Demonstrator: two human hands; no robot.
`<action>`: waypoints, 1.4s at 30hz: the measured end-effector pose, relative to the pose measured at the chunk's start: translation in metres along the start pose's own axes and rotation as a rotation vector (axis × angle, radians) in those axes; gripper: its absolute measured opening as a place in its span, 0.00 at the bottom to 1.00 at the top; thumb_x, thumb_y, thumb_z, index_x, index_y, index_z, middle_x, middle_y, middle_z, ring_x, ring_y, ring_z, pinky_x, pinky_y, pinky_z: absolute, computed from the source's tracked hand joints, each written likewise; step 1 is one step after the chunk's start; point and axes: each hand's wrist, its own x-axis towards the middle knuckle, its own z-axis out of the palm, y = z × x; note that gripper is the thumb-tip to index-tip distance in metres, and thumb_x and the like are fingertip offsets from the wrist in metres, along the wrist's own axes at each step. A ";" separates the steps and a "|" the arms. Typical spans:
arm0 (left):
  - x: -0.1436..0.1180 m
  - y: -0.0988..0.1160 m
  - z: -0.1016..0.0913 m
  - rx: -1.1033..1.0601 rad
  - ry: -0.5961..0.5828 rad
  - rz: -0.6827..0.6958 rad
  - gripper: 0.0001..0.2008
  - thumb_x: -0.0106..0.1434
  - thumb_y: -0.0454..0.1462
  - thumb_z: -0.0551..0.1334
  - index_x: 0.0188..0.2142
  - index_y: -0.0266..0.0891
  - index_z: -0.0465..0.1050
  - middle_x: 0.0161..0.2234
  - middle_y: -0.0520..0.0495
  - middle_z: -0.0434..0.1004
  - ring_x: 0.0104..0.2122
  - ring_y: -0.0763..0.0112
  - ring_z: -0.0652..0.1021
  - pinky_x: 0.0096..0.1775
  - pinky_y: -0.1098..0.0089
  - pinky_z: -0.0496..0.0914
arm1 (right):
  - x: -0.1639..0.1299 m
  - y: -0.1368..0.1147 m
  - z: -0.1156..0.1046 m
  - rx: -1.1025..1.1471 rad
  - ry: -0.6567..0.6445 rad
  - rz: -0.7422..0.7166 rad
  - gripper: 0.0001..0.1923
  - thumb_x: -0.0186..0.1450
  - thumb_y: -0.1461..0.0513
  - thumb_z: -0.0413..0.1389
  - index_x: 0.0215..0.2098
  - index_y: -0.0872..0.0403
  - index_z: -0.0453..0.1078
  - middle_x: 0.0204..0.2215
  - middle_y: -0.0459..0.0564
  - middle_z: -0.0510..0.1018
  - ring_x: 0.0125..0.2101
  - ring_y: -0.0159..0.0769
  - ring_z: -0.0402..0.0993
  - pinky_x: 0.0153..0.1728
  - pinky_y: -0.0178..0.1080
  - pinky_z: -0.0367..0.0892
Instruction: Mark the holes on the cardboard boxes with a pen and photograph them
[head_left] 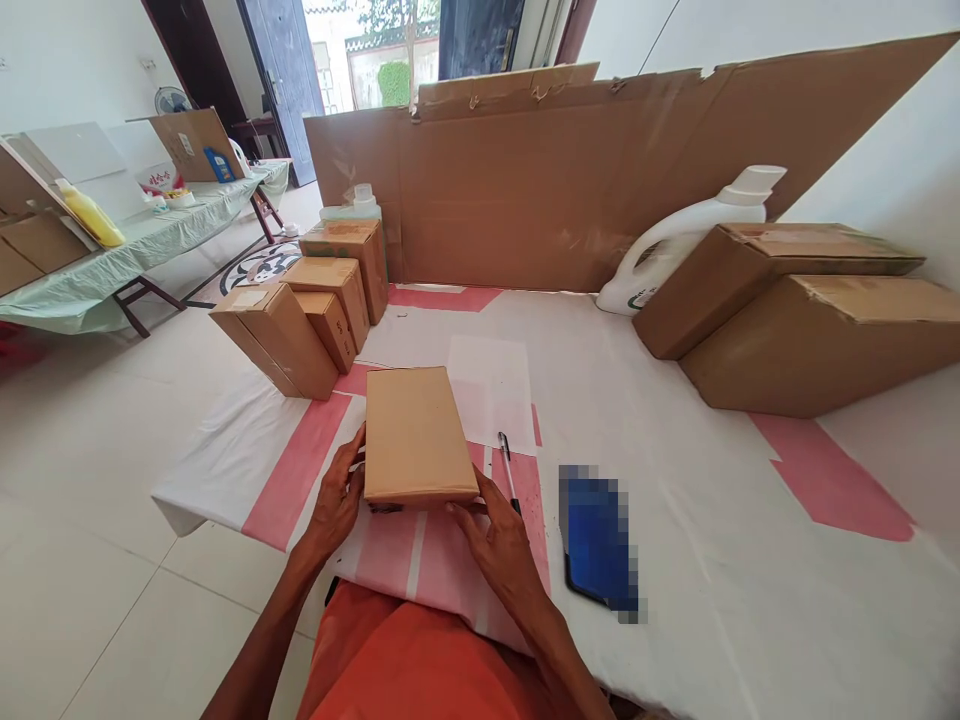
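A flat brown cardboard box lay on the white-and-pink covered table, straight ahead of the person. The left hand gripped its near left corner, fingers curled against the side. The right hand pressed at the near right corner, thumb along the bottom edge; how firmly it held could not be told.

At 1 o'clock from the box, just beside the right hand, lay a pen, and farther out at 3 o'clock a blue phone. A white paper sheet lay just beyond the box at 12 o'clock. At 10 o'clock stood a cluster of small cartons, near but apart. At 2 o'clock, well apart, two large cartons leaned together, with a white jug behind them. A tall cardboard sheet walled off the table's far edge.
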 end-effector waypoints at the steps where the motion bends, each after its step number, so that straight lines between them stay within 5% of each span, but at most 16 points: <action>1: 0.001 0.012 -0.003 0.018 -0.008 0.027 0.26 0.74 0.49 0.57 0.68 0.50 0.67 0.62 0.40 0.74 0.56 0.59 0.78 0.60 0.55 0.72 | 0.001 -0.010 -0.005 0.025 -0.003 0.027 0.33 0.68 0.49 0.61 0.68 0.51 0.67 0.51 0.58 0.83 0.42 0.49 0.83 0.46 0.52 0.80; 6: 0.005 0.072 -0.021 0.161 0.017 0.240 0.29 0.76 0.57 0.49 0.64 0.49 0.74 0.56 0.40 0.77 0.57 0.54 0.75 0.60 0.53 0.69 | -0.005 -0.063 -0.032 0.194 -0.019 0.094 0.48 0.68 0.47 0.63 0.78 0.48 0.46 0.50 0.56 0.83 0.46 0.49 0.83 0.44 0.49 0.81; 11: 0.005 0.082 -0.009 -0.030 0.052 0.275 0.41 0.74 0.63 0.36 0.64 0.47 0.75 0.62 0.41 0.75 0.62 0.52 0.72 0.66 0.51 0.63 | -0.017 -0.090 -0.031 0.349 -0.043 0.180 0.40 0.63 0.45 0.67 0.68 0.48 0.61 0.40 0.50 0.81 0.27 0.40 0.80 0.25 0.42 0.79; 14: 0.002 0.080 0.010 -0.121 0.013 0.273 0.39 0.72 0.65 0.47 0.71 0.47 0.63 0.68 0.39 0.66 0.67 0.49 0.67 0.68 0.50 0.61 | -0.024 -0.092 -0.027 0.379 0.011 0.223 0.38 0.63 0.43 0.66 0.62 0.51 0.61 0.35 0.50 0.82 0.22 0.40 0.78 0.21 0.42 0.77; 18: 0.004 0.089 0.030 -0.136 -0.047 0.277 0.37 0.71 0.55 0.61 0.74 0.48 0.53 0.70 0.38 0.60 0.69 0.48 0.64 0.68 0.50 0.60 | -0.035 -0.090 -0.042 0.157 0.010 0.317 0.35 0.64 0.39 0.62 0.57 0.54 0.65 0.23 0.47 0.81 0.19 0.41 0.77 0.22 0.41 0.75; 22: 0.011 0.105 0.040 -0.058 -0.127 0.400 0.32 0.72 0.50 0.61 0.71 0.49 0.57 0.66 0.40 0.64 0.65 0.50 0.66 0.66 0.51 0.61 | -0.031 -0.097 -0.068 -0.230 0.213 0.191 0.34 0.62 0.34 0.59 0.48 0.53 0.77 0.36 0.56 0.84 0.34 0.49 0.82 0.32 0.45 0.77; 27: 0.011 0.116 0.053 0.063 -0.183 0.518 0.32 0.73 0.49 0.60 0.72 0.49 0.55 0.66 0.40 0.65 0.65 0.51 0.64 0.67 0.49 0.57 | -0.003 -0.121 -0.061 -0.242 0.359 0.036 0.49 0.60 0.37 0.61 0.70 0.53 0.61 0.60 0.63 0.77 0.55 0.55 0.78 0.51 0.54 0.76; 33: -0.004 0.138 0.042 -0.027 -0.134 0.316 0.27 0.77 0.50 0.51 0.71 0.49 0.58 0.62 0.40 0.68 0.61 0.52 0.69 0.63 0.50 0.62 | 0.013 -0.155 -0.043 -0.350 0.223 0.065 0.42 0.64 0.41 0.60 0.67 0.56 0.62 0.53 0.64 0.82 0.51 0.58 0.81 0.49 0.54 0.76; 38: -0.017 0.164 0.011 -0.031 -0.161 0.094 0.24 0.75 0.52 0.54 0.66 0.52 0.68 0.61 0.45 0.72 0.60 0.53 0.73 0.61 0.56 0.65 | 0.004 -0.179 -0.036 -0.477 0.021 0.152 0.27 0.68 0.45 0.59 0.57 0.53 0.71 0.44 0.59 0.84 0.43 0.54 0.83 0.45 0.50 0.75; 42: -0.029 0.159 0.000 -0.054 -0.121 -0.112 0.24 0.71 0.55 0.59 0.60 0.51 0.74 0.61 0.48 0.75 0.58 0.53 0.75 0.55 0.62 0.68 | -0.002 -0.179 -0.017 -0.562 -0.016 0.216 0.31 0.69 0.42 0.57 0.59 0.55 0.70 0.48 0.63 0.82 0.45 0.57 0.83 0.44 0.53 0.76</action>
